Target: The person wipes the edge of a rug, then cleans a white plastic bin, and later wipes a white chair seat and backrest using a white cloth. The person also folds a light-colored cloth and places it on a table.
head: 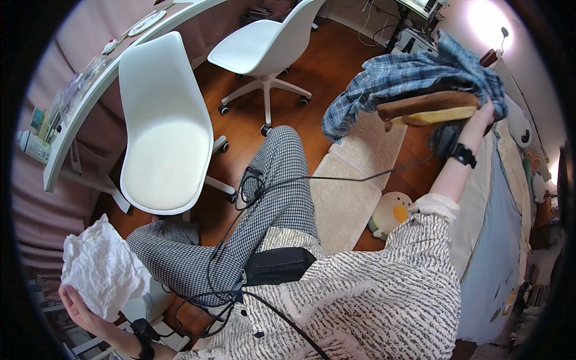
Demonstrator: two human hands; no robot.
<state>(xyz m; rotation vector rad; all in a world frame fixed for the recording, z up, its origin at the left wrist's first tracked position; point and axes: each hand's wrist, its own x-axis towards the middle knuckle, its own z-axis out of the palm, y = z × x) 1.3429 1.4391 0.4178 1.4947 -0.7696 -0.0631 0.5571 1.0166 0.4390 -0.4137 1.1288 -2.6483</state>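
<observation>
My left hand holds a crumpled white cloth or tissue at the lower left, beside my checked trouser leg. Far out at the upper right, my right hand grips a blue plaid garment, which spreads to the left of the hand. Brown and yellow soft pieces hang against the garment's underside; what they are is not clear. A dark object is partly visible behind the right wrist. Both wrists wear black bands, and a black cable runs across my lap toward the right arm.
Two white swivel chairs stand ahead, near a curved white desk with small items along it. A cream rug lies on the wooden floor, with a round plush toy beside it. At the right is a bed with light blue bedding.
</observation>
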